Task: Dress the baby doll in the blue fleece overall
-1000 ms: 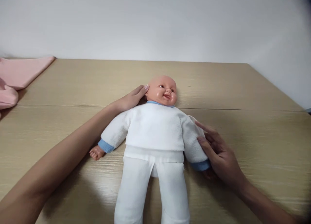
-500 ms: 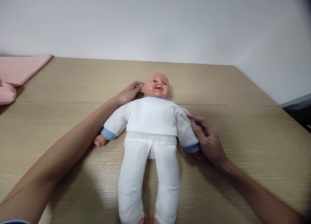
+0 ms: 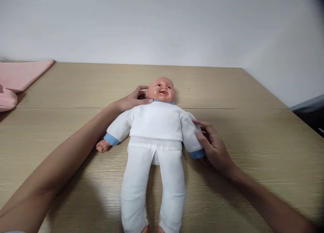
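Note:
A bald baby doll (image 3: 157, 121) lies on its back, its head toward the far edge. It wears a white fleece top with blue cuffs and collar, and white trousers. My left hand (image 3: 134, 97) is at the doll's neck and shoulder, thumb by the blue collar and fingers partly behind the head, closed around that spot. On the other side, my right hand (image 3: 212, 143) grips the doll's white sleeve (image 3: 192, 135), its thumb on top; some fingertips are hidden behind the sleeve.
The doll rests on a wooden table (image 3: 253, 132) with a seam across it. Pink cloth (image 3: 20, 76) lies at the far left. A white wall (image 3: 152, 27) rises behind the table, and a dark object (image 3: 311, 113) is beyond its right edge.
My left thumb has moved from beside the doll's head down to the collar and shoulder. My right thumb reaches slightly further onto the sleeve. The view has shifted a little.

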`<state>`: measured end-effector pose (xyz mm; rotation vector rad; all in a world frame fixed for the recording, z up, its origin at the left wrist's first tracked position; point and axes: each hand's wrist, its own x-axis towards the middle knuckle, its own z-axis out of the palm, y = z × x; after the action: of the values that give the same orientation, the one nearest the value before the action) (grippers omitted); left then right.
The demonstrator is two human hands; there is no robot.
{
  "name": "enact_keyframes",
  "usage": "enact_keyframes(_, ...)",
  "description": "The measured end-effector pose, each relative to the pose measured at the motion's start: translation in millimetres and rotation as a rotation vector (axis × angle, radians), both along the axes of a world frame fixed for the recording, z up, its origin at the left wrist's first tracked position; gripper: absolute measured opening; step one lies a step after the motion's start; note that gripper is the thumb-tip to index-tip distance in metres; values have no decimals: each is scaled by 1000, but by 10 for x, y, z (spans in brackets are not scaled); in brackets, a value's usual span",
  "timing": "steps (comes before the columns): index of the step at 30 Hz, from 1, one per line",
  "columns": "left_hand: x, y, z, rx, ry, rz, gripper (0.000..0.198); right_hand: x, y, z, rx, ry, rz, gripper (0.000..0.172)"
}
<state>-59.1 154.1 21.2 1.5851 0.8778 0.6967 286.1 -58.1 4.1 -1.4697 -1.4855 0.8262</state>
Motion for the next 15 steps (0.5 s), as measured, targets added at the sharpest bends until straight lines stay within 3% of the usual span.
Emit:
enact_keyframes(6, 78, 4, -103, 86, 5, 63, 83, -15, -9, 2, -17, 40, -9, 47)
enact_keyframes(15, 224, -22, -190, 134, 84, 226, 66, 137, 100, -60, 97, 135, -314, 33)
